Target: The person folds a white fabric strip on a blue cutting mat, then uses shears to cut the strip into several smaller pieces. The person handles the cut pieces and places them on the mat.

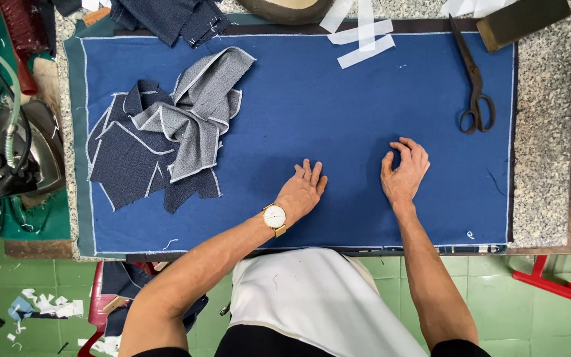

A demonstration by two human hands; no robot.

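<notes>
I've got the wide blue cloth sheet (338, 125) spread over the speckled stone table (543, 132), smoothing in hand. Heap of grey and navy fabric pieces (166, 142) lies toward its left edge. Left hand (302, 190) pressed flat, right hand (404, 170) curled, fingertips pinching nothing. I judge the next move needs a piece pulled over.

You face a plain royal-blue cloth (338, 119) edged in white stitching, spread on a grey-speckled desk (543, 132). The fabric pieces (166, 145) are navy and pale grey (both finely flecked), and your watch (274, 217) is gold with a white face.
</notes>
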